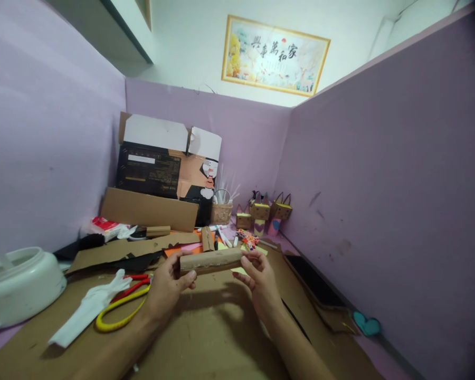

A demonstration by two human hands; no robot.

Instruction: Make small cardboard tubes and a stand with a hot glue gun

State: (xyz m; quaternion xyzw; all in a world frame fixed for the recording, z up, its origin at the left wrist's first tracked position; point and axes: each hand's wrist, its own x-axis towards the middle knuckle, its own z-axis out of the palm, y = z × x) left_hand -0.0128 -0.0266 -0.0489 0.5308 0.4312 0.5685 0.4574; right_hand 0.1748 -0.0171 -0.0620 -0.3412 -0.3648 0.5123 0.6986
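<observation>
Between my two hands is a long folded cardboard piece [211, 259], raised above the cardboard-covered tabletop. Fingers and thumb of my left hand [168, 285] are closed on its left end. At the other end, my right hand [261, 277] pinches the corner with thumb and index finger, its other fingers loosely curled. A seam or rough edge runs along the cardboard's near side. Beside my left forearm lie yellow-handled scissors [116, 322], a red-handled tool [132, 287] and a crumpled white glove or cloth [91, 309].
A white pot [27, 287] stands at the far left. Behind are cardboard strips [130, 250], a large opened box [150, 171], a basket of white sticks [222, 214] and small cardboard figures [260, 211]. A dark flat panel [316, 282] and blue heart [367, 323] lie along the right purple wall.
</observation>
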